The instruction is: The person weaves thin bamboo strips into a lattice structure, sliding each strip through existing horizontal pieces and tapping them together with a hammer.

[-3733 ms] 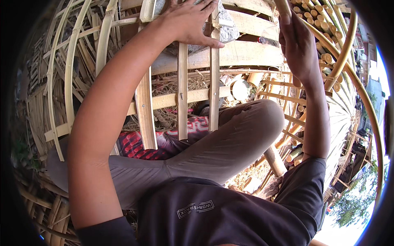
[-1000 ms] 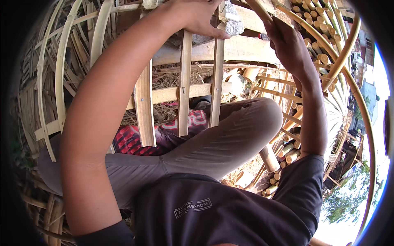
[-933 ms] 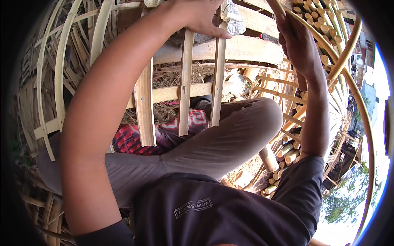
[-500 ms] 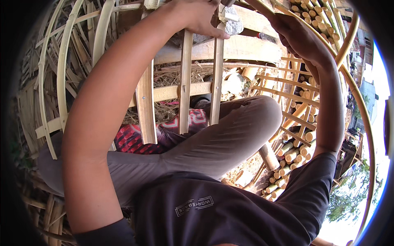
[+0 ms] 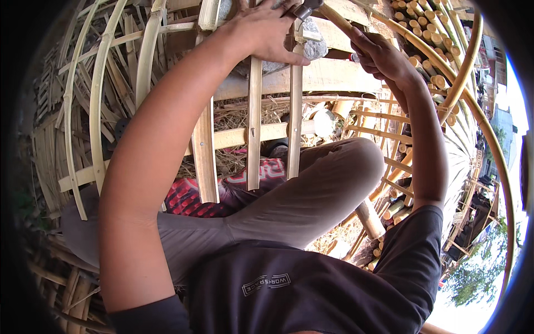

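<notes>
My right hand (image 5: 384,58) is closed around the wooden handle of a hammer (image 5: 337,21). The hammer's dark metal head is at the top edge, beside the fingers of my left hand (image 5: 267,34). That hand lies over the upper ends of the bamboo slats (image 5: 253,125), its thumb stretched across the right one and its fingers apart; some fingertips are cut off by the top edge. A flat bamboo crosspiece (image 5: 228,138) joins the slats, with nail heads showing on some. Behind the right slat, by my thumb, is a grey stone (image 5: 315,47).
Long curved bamboo strips (image 5: 99,94) stand at the left over loose split pieces. Stacked cut bamboo poles (image 5: 423,22) and a bamboo lattice (image 5: 384,133) are at the right. A bent bamboo pole (image 5: 498,161) arcs along the right. My folded leg (image 5: 311,189) lies under the slats, beside red patterned cloth (image 5: 194,196).
The hammer head has come further into view, and my right hand has shifted left and slightly down. My left hand remains over the slats. The whole view has shifted slightly.
</notes>
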`<state>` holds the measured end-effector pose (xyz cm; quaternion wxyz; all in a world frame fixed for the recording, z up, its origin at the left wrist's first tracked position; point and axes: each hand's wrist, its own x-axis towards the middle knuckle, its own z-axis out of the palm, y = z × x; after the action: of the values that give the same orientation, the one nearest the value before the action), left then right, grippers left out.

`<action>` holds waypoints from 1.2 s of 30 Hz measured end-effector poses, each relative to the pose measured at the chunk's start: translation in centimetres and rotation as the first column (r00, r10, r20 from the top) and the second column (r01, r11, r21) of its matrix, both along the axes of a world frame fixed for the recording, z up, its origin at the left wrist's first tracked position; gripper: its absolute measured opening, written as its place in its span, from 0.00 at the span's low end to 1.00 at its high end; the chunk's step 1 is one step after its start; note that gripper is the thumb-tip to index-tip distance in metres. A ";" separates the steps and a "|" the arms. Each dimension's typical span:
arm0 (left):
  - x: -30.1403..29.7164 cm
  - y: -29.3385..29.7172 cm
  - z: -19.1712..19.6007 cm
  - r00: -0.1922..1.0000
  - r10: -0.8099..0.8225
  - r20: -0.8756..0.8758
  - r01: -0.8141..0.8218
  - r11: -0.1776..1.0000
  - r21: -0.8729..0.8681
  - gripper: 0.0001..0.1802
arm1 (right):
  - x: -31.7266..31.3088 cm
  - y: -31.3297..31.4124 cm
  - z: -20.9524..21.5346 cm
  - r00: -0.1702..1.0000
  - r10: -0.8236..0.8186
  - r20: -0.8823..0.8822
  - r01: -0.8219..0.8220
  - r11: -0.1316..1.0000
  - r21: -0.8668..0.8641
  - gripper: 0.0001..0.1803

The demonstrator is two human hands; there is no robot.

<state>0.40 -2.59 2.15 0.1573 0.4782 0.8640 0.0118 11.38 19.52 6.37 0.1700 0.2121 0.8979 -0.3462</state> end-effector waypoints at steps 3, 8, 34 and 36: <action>-0.1 -0.1 0.0 0.998 0.057 -0.015 -0.058 0.997 -0.055 0.67 | -0.1 -0.4 -0.4 0.998 -0.033 -0.053 0.029 0.997 -0.066 0.27; -0.4 -0.6 -1.0 1.000 0.016 -0.022 -0.015 0.997 0.080 0.69 | 0.1 0.1 0.1 0.998 0.061 0.004 -0.061 0.997 0.041 0.26; -0.5 -0.2 -4.1 0.980 0.084 -0.182 -0.058 0.988 0.146 0.70 | 1.1 -0.8 -0.3 0.998 -0.066 0.002 0.064 0.953 -0.297 0.26; -0.5 -0.4 -3.8 0.982 0.065 -0.177 -0.045 0.992 0.115 0.70 | 1.4 -1.3 -0.3 0.998 -0.011 0.056 0.028 0.950 -0.311 0.26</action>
<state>-0.06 -2.96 -1.62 0.0510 0.4613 0.8856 0.0207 12.76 18.25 6.10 0.2218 0.2007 0.8249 -0.4796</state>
